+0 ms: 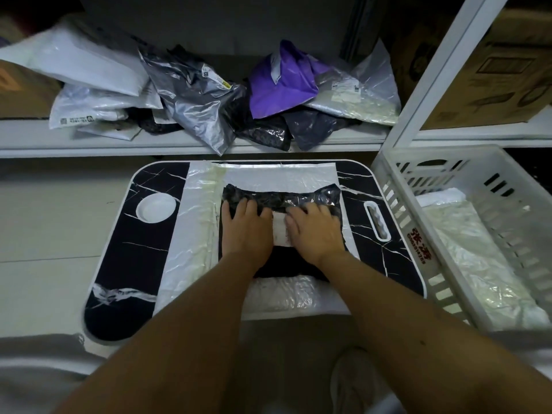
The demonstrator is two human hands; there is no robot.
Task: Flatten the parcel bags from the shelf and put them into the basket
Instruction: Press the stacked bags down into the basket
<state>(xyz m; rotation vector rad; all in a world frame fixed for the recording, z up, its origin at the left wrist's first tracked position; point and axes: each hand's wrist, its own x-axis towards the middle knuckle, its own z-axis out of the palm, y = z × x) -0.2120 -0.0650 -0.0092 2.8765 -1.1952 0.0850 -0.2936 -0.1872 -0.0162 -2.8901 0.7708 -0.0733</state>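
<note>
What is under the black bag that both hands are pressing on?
The black bag lies on a flattened white bag, which rests on the marbled lap tray. The hands cover the black bag's middle; anything beneath it is hidden.

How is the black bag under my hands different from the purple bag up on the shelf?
The black bag lies pressed on the tray table under both hands; the purple bag sits crumpled and puffed in the shelf pile, untouched. The black one lies on a white bag; the purple one leans on dark bags. Both are plastic parcel bags.

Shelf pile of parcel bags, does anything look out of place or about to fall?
Yes: the crumpled silver-grey plastic bag hangs a corner over the white shelf edge, above the black marble-patterned tray table. The rest lie crumpled but on the shelf.
</note>
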